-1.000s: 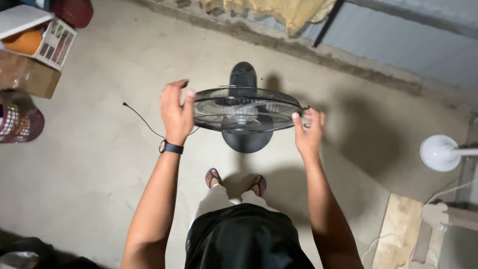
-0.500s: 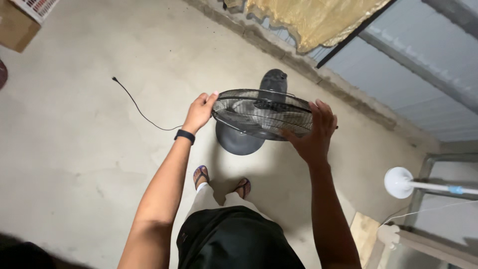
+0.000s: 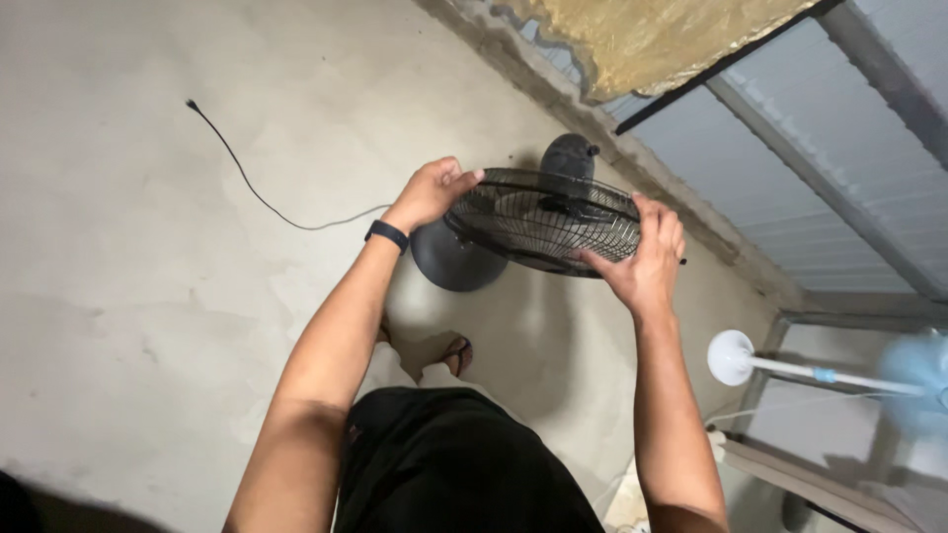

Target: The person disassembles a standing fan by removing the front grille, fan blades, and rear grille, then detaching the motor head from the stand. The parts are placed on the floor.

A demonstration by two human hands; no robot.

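1. Your left hand (image 3: 431,192) grips the left rim of the black wire fan guard (image 3: 543,222), fingers curled over the edge and thumb on the near side.
2. Your right hand (image 3: 647,259) holds the right rim of the same guard, fingers spread along the wire and the palm pressed to its outer side.
3. The guard sits between your two hands, tilted so its far edge is higher, with the blades dimly visible through the wires.
4. Behind the guard, the fan's dark motor housing (image 3: 568,158) sticks up near the wall.
5. Below the guard, the round dark base (image 3: 449,262) rests on the concrete floor (image 3: 148,247), just ahead of your feet.
6. A black band (image 3: 386,235) is on your left wrist.
7. A thin black cord (image 3: 247,183) trails across the floor to the left, well apart from your hands, its plug end lying loose.
8. At the right, a white fan stand (image 3: 736,357) lies on its side, well away from the black fan.
9. A yellowish cloth (image 3: 652,39) hangs at the top, above the wall's edge.
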